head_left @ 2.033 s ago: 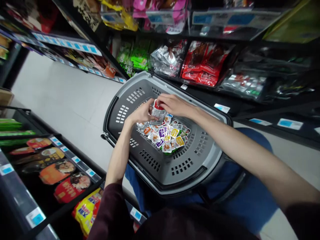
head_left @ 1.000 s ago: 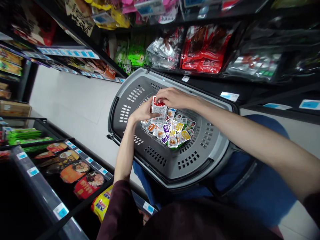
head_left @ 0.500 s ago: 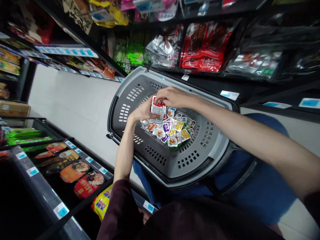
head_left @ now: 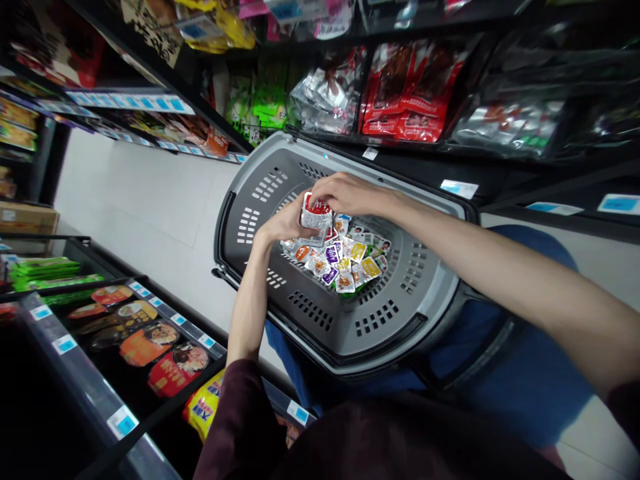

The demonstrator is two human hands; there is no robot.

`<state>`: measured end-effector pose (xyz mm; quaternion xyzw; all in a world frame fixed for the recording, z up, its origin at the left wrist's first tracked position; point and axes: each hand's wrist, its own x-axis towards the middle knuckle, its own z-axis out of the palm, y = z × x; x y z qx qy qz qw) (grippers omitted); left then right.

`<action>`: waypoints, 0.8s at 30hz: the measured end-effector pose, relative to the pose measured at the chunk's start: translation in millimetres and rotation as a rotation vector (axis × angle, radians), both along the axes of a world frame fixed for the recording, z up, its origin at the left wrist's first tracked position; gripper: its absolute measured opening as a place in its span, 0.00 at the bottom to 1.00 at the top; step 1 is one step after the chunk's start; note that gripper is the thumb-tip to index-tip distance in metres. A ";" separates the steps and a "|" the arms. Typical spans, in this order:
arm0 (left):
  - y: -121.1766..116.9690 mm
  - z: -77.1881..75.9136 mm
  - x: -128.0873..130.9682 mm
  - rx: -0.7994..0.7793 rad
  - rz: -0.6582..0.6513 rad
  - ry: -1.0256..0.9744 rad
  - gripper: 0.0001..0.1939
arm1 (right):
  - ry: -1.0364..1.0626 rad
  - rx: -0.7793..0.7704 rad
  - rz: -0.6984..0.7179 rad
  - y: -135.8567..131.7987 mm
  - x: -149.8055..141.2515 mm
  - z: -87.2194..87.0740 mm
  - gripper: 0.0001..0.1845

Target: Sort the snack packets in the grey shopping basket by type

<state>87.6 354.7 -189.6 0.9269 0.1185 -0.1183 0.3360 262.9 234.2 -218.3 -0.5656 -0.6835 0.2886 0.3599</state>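
Over a grey plastic shopping basket (head_left: 320, 347), my left hand (head_left: 286, 223) grips a small red-and-silver snack packet (head_left: 316, 220), thumb across its front. My right hand (head_left: 345, 192) has its fingers curled onto the packet's upper edge, so both hands hold it. Below them, several small snack packets (head_left: 345, 260) in white, purple, yellow and orange lie in a loose pile on the basket floor. Part of that pile is hidden behind the hands and the held packet.
Shelves with red snack bags (head_left: 410, 93), silver packs (head_left: 325, 93) and green packs (head_left: 270, 100) stand just behind the basket. At the lower left is another shelf with red and orange food packages (head_left: 177, 367). Pale floor (head_left: 145, 193) runs between them.
Hardly anything differs. Both hands keep the same hold on the packet, and the view has shifted very slightly.
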 end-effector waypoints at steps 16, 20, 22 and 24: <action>3.5 -9.2 -1.2 -0.040 0.011 -0.070 0.39 | -0.097 0.007 0.036 -1.7 1.3 4.7 0.25; 3.9 -11.0 -1.3 -0.040 0.004 -0.078 0.40 | -0.080 -0.004 0.033 -1.9 1.3 5.2 0.26; 3.8 -10.9 -1.1 -0.044 -0.002 -0.082 0.41 | -0.070 -0.009 0.028 -1.8 1.1 5.2 0.27; 3.7 -10.8 -1.1 -0.049 0.004 -0.080 0.42 | -0.056 -0.008 0.024 -1.6 0.9 4.8 0.28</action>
